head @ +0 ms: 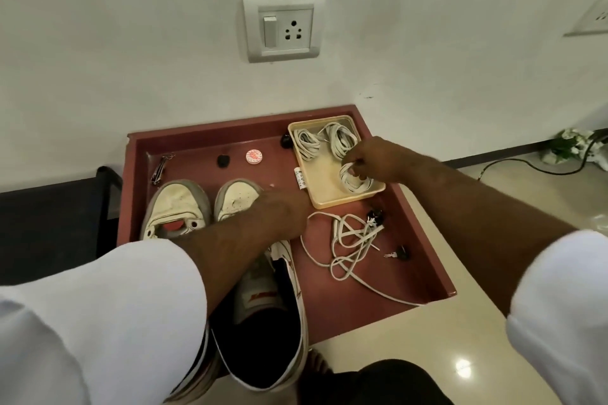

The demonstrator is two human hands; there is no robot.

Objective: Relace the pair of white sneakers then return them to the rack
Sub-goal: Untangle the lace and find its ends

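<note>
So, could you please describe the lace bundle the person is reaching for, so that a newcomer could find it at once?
Start at the red-brown tray against the white wall, then find the cream dish in its far right corner. Three coiled lace bundles lie in it; the one meant sits alone at the near end, under the right hand, while the others lie side by side nearer the wall.

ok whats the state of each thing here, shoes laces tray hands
right sneaker: unlaced, left hand resting on it
left sneaker: unlaced, untouched
loose lace: tangled on the red surface
yellow tray: holds three coiled laces
nearest coiled lace: pinched by right hand
wall socket: nothing plugged in
</note>
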